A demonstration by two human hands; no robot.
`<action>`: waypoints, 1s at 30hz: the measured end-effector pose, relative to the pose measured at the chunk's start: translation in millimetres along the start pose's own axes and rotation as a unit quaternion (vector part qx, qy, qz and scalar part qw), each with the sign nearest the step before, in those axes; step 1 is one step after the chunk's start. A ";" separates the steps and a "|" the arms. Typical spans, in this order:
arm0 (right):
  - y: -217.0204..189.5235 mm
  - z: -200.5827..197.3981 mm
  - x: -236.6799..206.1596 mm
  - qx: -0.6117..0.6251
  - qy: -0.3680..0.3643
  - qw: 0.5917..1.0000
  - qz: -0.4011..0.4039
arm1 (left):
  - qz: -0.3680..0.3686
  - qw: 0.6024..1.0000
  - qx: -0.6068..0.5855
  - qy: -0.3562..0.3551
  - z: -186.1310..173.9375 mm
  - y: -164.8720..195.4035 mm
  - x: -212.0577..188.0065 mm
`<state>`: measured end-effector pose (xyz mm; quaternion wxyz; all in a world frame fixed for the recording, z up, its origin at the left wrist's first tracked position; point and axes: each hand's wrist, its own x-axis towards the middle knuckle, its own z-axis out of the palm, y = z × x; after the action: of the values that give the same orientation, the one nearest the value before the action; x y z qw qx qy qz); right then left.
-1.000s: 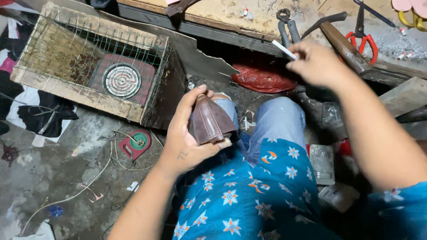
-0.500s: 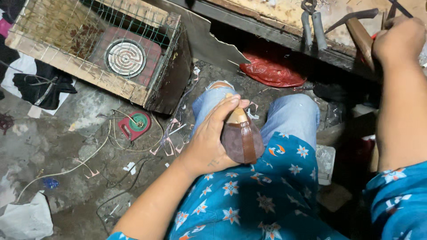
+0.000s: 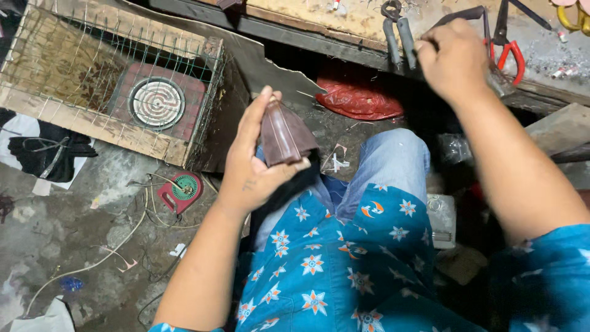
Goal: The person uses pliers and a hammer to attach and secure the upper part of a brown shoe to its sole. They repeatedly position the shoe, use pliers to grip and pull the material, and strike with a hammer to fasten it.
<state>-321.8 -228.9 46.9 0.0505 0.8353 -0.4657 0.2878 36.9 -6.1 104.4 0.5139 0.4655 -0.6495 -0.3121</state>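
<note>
My left hand [image 3: 255,163] holds a brown leather shoe piece [image 3: 284,134] above my knees, fingers wrapped round its side. Up at the workbench edge, my right hand [image 3: 453,58] is closed round a dark metal tool [image 3: 467,15] whose end pokes out above the fist. Grey pliers [image 3: 398,32] lie just left of that hand, and red-handled pliers [image 3: 510,52] lie just right of it. I sit in jeans and a blue flowered shirt.
A wooden box with wire mesh [image 3: 104,80] holding a round electric heater coil [image 3: 157,102] stands at the left. A red plastic bag [image 3: 362,98] lies under the workbench [image 3: 319,21]. A small red fan [image 3: 181,189] and wires lie on the dirty floor.
My right hand has moved left along the bench and closed on the dark tool. My left hand has lifted and turned the leather piece upward.
</note>
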 end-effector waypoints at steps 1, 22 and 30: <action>-8.8 4.6 -1.9 -0.010 -0.007 1.000 -0.003 | -0.005 1.000 -0.008 0.004 -2.1 -1.5 3.3; 60.4 -25.9 35.3 -0.210 -0.106 0.937 0.259 | 0.064 0.988 0.118 0.072 19.2 15.7 6.9; -64.1 -69.7 5.1 0.234 0.018 0.956 0.174 | 0.003 0.983 0.181 0.037 -1.8 9.5 32.4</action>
<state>-298.2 -172.2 119.2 -0.1887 0.7246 -0.5225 0.4078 34.7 -32.4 125.4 0.4458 0.5599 -0.6772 -0.1707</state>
